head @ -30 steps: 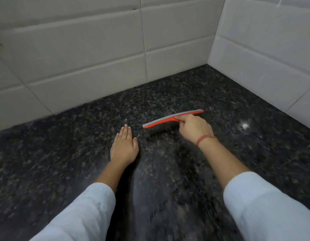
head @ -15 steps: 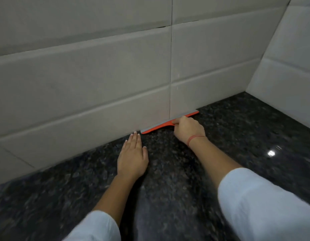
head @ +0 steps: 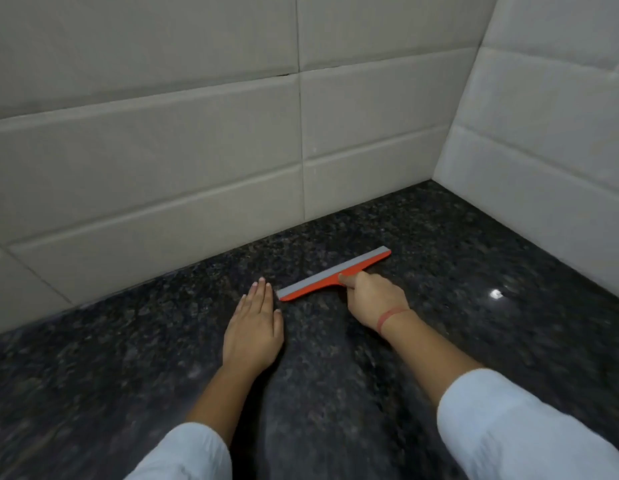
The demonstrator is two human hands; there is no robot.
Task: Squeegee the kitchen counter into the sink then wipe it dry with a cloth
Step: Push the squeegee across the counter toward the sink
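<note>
An orange squeegee [head: 332, 274] with a grey rubber blade lies blade-down on the dark speckled granite counter [head: 474, 341], a short way out from the back wall. My right hand [head: 374, 299] is closed around its handle, which the fist hides; a red thread circles that wrist. My left hand [head: 254, 332] rests flat on the counter, fingers together, its fingertips just left of the blade's near end. No sink and no cloth are in view.
Pale tiled wall [head: 162, 168] runs along the back of the counter, and a second tiled wall [head: 550, 161] closes the right side, forming a corner at the back right. A light glare spot [head: 496, 294] shines on the granite to the right.
The squeegee was pushed back against the base of the wall, then drawn toward me, away from the wall. My left hand stayed flat beside it.
</note>
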